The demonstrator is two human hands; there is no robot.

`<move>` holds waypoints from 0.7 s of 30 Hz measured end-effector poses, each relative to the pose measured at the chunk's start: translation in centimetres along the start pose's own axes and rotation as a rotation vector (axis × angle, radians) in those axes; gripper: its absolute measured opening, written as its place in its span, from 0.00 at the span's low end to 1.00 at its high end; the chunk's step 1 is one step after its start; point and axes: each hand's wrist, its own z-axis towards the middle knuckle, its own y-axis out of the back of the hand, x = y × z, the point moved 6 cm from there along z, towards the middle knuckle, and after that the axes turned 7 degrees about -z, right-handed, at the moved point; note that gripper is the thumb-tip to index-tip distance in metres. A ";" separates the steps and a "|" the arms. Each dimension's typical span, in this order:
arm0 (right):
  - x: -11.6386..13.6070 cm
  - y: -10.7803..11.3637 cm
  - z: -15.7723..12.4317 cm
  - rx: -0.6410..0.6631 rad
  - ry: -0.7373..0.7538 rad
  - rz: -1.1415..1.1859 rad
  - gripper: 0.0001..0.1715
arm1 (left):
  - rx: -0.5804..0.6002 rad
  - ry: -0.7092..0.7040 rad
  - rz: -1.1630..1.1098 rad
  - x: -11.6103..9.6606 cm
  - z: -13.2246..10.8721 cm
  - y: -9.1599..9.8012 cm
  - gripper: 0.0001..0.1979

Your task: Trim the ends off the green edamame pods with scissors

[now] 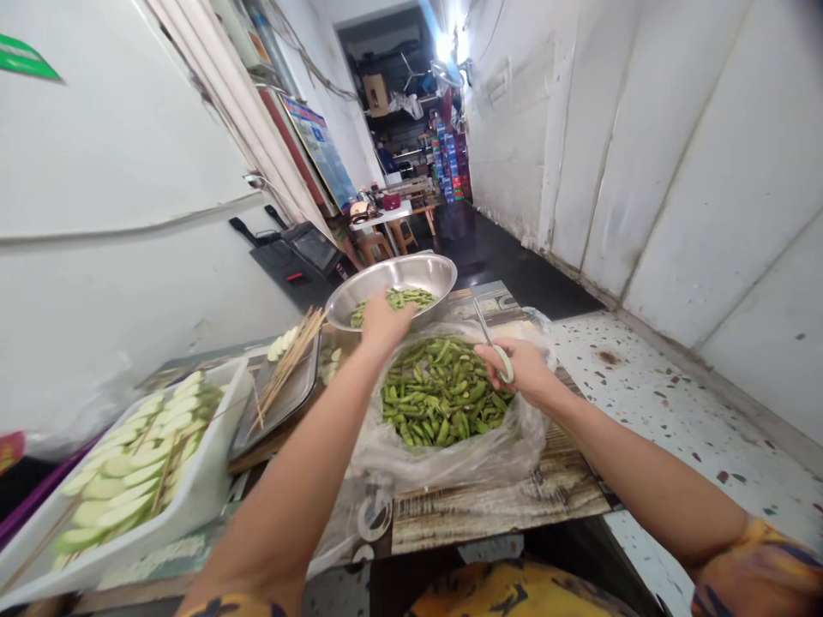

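My left hand [382,324] reaches over the near rim of a round metal bowl [430,272] that holds a few green bean pods [402,300]; its fingers are hidden behind the back of the hand. My right hand [524,368] is closed round the pale-green handles of a pair of scissors [492,338], blades pointing up and away. It hovers over the right edge of a clear plastic bag [450,463] full of green pods [441,390].
A white rectangular tray [212,480] of skewered pale-green slices sits at the left. A metal tray [289,403] with bamboo skewers [286,364] lies behind it. A white wall stands at the left, a speckled floor at the right, and stools and a table are down the corridor.
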 end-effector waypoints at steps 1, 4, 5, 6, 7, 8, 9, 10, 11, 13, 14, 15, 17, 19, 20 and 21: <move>0.1 0.1 0.0 -0.011 -0.003 0.014 0.24 | 0.052 -0.099 0.239 0.7 -1.5 -1.1 0.26; 0.1 0.0 0.0 -0.003 -0.011 0.031 0.23 | 0.359 -0.140 0.748 4.4 -5.5 -4.3 0.15; 0.0 -0.1 0.0 0.007 -0.008 0.030 0.22 | 0.476 -0.127 0.809 5.7 -6.4 -5.1 0.12; 0.0 -0.2 0.0 0.015 -0.004 0.025 0.22 | 0.542 -0.119 0.836 6.5 -7.0 -5.5 0.09; -0.1 -0.3 0.0 0.024 -0.002 0.014 0.22 | 0.586 -0.120 0.839 7.1 -7.3 -5.7 0.07; -0.2 -0.4 0.0 0.033 -0.001 0.000 0.22 | 0.598 -0.128 0.813 7.3 -7.3 -5.7 0.06; -0.3 -0.4 0.1 0.045 0.001 -0.018 0.22 | 0.586 -0.134 0.758 7.4 -7.2 -5.5 0.06; -0.4 -0.5 0.1 0.062 0.005 -0.036 0.22 | 0.563 -0.129 0.672 7.2 -6.9 -5.3 0.07; -0.5 -0.7 0.1 0.090 0.010 -0.054 0.23 | 0.535 -0.101 0.556 7.1 -6.7 -4.9 0.08; -0.7 -1.3 -0.1 0.176 0.008 -0.097 0.23 | 0.477 0.008 0.288 6.8 -6.4 -3.9 0.10; -0.9 -1.6 -0.2 0.228 -0.005 -0.124 0.24 | 0.462 0.072 0.172 6.6 -6.5 -3.6 0.10; -1.1 -1.9 -0.4 0.279 -0.024 -0.154 0.24 | 0.459 0.130 0.073 6.5 -6.7 -3.3 0.11; -1.5 -2.5 -0.8 0.360 -0.050 -0.203 0.25 | 0.472 0.207 -0.065 6.1 -7.3 -2.9 0.11; -1.6 -2.8 -1.2 0.414 -0.045 -0.220 0.26 | 0.478 0.243 -0.130 5.6 -8.0 -2.6 0.11; -1.5 -3.0 -1.3 0.434 -0.037 -0.218 0.26 | 0.487 0.256 -0.140 5.5 -8.3 -2.5 0.11; -1.5 -3.1 -1.4 0.448 -0.029 -0.212 0.26 | 0.503 0.268 -0.143 5.5 -8.6 -2.5 0.11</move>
